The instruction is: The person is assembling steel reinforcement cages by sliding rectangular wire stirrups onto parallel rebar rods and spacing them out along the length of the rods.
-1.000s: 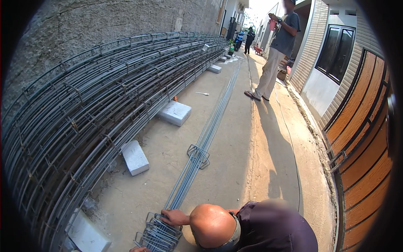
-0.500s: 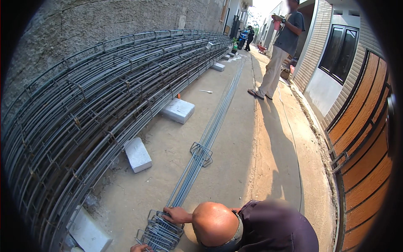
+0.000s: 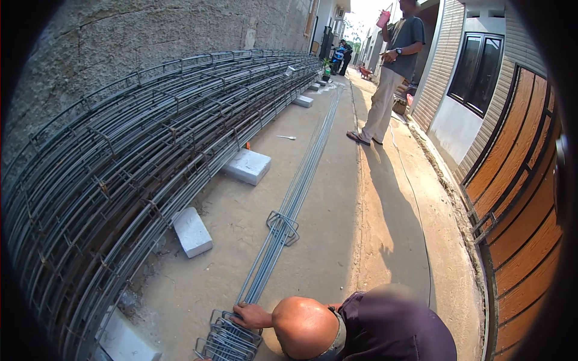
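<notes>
A pile of bent steel stirrups [image 3: 227,342] lies on the concrete at the lower edge, around the near ends of long thin steel bars [image 3: 288,207]. My right hand [image 3: 251,316] reaches in from the right, its fingers curled over the top of the pile at the bars. A bare, rounded knee hides part of that forearm. Only a sliver of my left hand [image 3: 203,359] shows at the bottom edge beside the stirrups; its fingers are hidden. Farther along, a few more stirrups [image 3: 282,227] loop around the bars.
Long rebar cages [image 3: 174,129] are stacked along the rough wall on the left, with white blocks [image 3: 247,166] under and beside them. A person [image 3: 385,84] stands ahead on the right, holding a pink container [image 3: 383,19]. An orange-brown slatted gate [image 3: 521,228] borders the right side.
The standing person has lifted the pink container higher. My left hand has slipped mostly out of the lower edge, while my right hand stays on the stirrups. The view has shifted slightly.
</notes>
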`<control>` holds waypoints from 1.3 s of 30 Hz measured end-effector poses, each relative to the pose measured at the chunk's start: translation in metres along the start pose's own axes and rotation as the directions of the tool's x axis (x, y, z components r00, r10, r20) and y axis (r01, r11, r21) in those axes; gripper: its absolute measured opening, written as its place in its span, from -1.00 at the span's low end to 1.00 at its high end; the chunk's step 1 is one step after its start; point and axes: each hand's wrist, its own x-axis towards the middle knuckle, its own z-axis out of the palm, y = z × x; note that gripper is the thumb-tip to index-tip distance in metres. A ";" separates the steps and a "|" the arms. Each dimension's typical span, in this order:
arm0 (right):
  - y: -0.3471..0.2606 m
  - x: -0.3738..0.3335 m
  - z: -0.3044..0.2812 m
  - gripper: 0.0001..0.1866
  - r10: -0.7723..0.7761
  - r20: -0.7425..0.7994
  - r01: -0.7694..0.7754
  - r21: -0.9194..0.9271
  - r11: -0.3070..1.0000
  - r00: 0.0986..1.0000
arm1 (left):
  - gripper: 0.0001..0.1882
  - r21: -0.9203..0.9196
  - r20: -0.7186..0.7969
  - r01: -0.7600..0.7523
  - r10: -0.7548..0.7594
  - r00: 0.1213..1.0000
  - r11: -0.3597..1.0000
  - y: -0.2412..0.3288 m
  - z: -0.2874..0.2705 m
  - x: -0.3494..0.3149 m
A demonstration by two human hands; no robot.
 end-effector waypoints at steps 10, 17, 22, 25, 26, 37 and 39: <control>-0.007 0.000 -0.009 -0.56 0.094 0.106 -0.092 -0.026 0.995 0.990 | -0.64 -0.007 0.020 0.016 -0.016 1.000 1.000 0.000 0.000 -0.001; -0.007 0.000 -0.008 -0.56 0.072 0.080 -0.070 -0.025 0.997 0.994 | -0.63 0.007 0.016 0.008 -0.008 1.000 1.000 0.007 0.008 -0.014; -0.007 0.000 -0.008 -0.56 0.099 0.110 -0.096 -0.036 0.995 0.989 | -0.65 0.051 -0.037 0.015 -0.013 0.999 0.999 0.009 0.010 -0.014; -0.007 0.000 -0.008 -0.56 0.098 0.109 -0.097 -0.012 0.995 0.989 | -0.65 0.037 0.012 0.007 -0.008 1.000 0.999 0.008 0.009 -0.013; -0.006 0.000 -0.009 -0.56 0.076 0.098 -0.076 -0.004 0.997 0.992 | -0.65 0.036 0.013 0.007 -0.008 1.000 0.999 0.008 0.009 -0.012; -0.005 0.002 -0.007 -0.58 0.067 0.108 -0.065 -0.014 0.998 0.992 | -0.67 0.050 -0.017 0.008 -0.008 1.000 0.999 0.000 0.001 0.001; -0.006 0.003 -0.010 -0.58 0.077 0.137 -0.074 -0.024 0.997 0.988 | -0.67 0.030 -0.007 0.016 -0.016 1.000 0.999 0.000 -0.001 0.000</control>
